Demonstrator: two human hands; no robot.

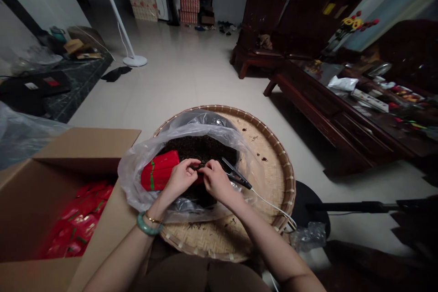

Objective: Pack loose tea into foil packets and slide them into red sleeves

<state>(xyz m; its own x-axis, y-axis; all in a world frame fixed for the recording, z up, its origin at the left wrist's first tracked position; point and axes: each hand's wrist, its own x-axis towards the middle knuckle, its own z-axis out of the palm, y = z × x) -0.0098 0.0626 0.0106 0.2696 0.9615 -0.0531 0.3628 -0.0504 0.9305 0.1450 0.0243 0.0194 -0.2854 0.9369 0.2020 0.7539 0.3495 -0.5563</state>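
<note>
Left hand [183, 175] and right hand [214, 180] bringing narrowed fingertips together over dark leaves [201, 146], anything pinched being too small to tell, red packet [163, 171] lying by left hand, plastic bag [128, 178] resting on woven tray [275, 169]

Location type: domestic living room. Indicators: polished dark-brown wooden chairs [263, 7], a long, low dark-brown wooden table [316, 105], red and yellow flowers [355, 23], a slender white pedestal fan [118, 16], and small dark footwear [222, 29] on the glossy pale floor [178, 68].
</note>
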